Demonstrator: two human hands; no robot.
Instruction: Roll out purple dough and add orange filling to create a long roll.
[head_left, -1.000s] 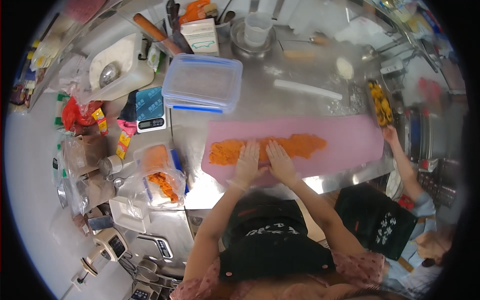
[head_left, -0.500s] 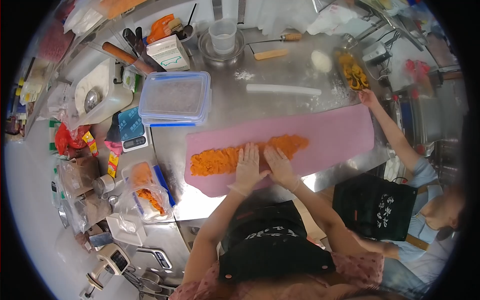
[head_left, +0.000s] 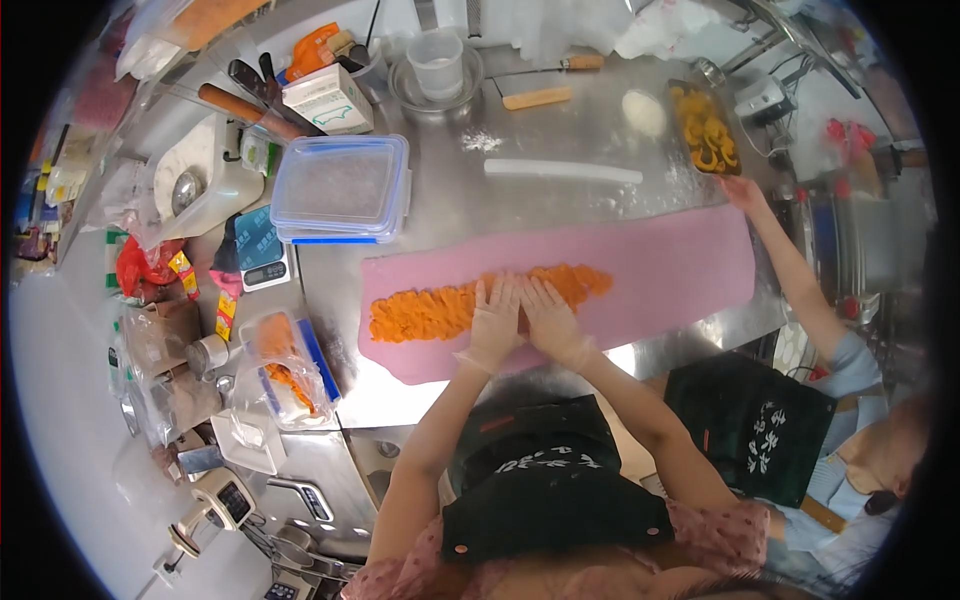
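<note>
A long sheet of pink dough point(head_left: 670, 255) lies flat across the metal table. Along its left and middle part runs a band of orange mash point(head_left: 420, 314), lumpy and spread lengthwise. Both my hands wear thin clear gloves and press flat on the middle of that band. My left hand point(head_left: 495, 318) has its fingers stretched out, pointing away from me. Close beside it, my right hand point(head_left: 549, 318) lies with fingers straight and angled inward, the fingertips nearly meeting. The mash directly beneath the palms is hidden.
Beyond the dough lies a white rolling pin point(head_left: 563, 171). Left of it stands a lidded plastic box point(head_left: 340, 185) by a kitchen scale point(head_left: 266, 273). An open bag of orange mash point(head_left: 280, 345) sits front left. At right, a co-worker's hand point(head_left: 738, 192) touches a tray of yellow-orange pieces point(head_left: 705, 130).
My hands have drawn closer together on the mash, the right one moving left. The camera view has shifted slightly. The co-worker's hand stays at the tray.
</note>
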